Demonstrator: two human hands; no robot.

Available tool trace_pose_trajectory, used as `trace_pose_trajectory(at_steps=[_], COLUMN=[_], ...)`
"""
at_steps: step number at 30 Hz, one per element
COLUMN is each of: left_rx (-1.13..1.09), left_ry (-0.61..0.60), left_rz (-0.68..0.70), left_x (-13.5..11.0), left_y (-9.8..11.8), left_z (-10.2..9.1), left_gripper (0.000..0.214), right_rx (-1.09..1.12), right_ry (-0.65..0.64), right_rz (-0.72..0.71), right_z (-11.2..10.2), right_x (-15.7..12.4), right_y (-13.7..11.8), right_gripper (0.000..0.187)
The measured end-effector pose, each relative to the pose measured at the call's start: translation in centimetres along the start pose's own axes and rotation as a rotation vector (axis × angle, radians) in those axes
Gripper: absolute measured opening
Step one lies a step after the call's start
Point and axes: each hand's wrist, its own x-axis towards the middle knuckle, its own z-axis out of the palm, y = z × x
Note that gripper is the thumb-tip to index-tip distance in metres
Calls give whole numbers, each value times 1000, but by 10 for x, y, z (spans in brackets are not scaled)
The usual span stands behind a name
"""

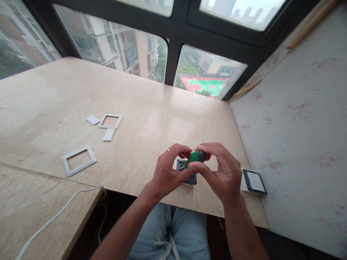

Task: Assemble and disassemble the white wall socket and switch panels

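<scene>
My right hand (222,169) pinches the green and black handle of a screwdriver (196,157) between thumb and fingers. The tool is tilted, its rounded black end up toward me and its metal shaft slanting down to the left. From the other side, my left hand (173,164) curls round the lower part of the screwdriver, thumb and fingers close to the handle. Beneath both hands lies a dark grey wall-switch module (191,180) on the stone ledge. My hands cover much of it, and where exactly the tip meets it is hard to see.
Left on the ledge (143,137) lie two white rectangular frames (79,161) and two small white plates (108,134). A white and dark switch unit (255,181) leans by the papered wall (292,144). A white cable (62,211) crosses the lower left surface. Windows stand behind.
</scene>
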Motion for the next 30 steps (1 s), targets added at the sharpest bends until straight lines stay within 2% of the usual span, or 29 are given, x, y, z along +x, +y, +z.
trace_pose_trajectory(at_steps=[3,6,9,12,15,17,19,24,30], left_rx=[-54,-114,-137,-154,-168,-176,-199,-238,-73], left_ry=[8,-16,-86,-188,-260,-287,-274,-151,-163], left_rz=[-41,-46,-11,23,60,58,33,-15,31], left_x=[-2,-3,-2,1,3,2,1,-1,2], left_y=[-1,-5,-11,-15,-16,-17,-18,-18,-15], left_z=[0,-1,-4,-7,-9,-9,-8,-6,-3], left_gripper=[30,40,37,36,36,34,34,43,23], right_rx=[-3,93,166,141,115,100,82,19,-30], right_ry=[-7,-65,-129,-194,-246,-233,-180,-81,-105], right_rz=[23,43,39,3,-56,-82,-102,-111,-122], right_z=[-2,-6,-10,-12,-11,-10,-10,-9,-6], right_x=[-1,-3,-5,-3,0,1,3,6,8], right_y=[1,2,3,3,2,2,3,5,4], right_gripper=[27,34,45,51,51,48,44,37,35])
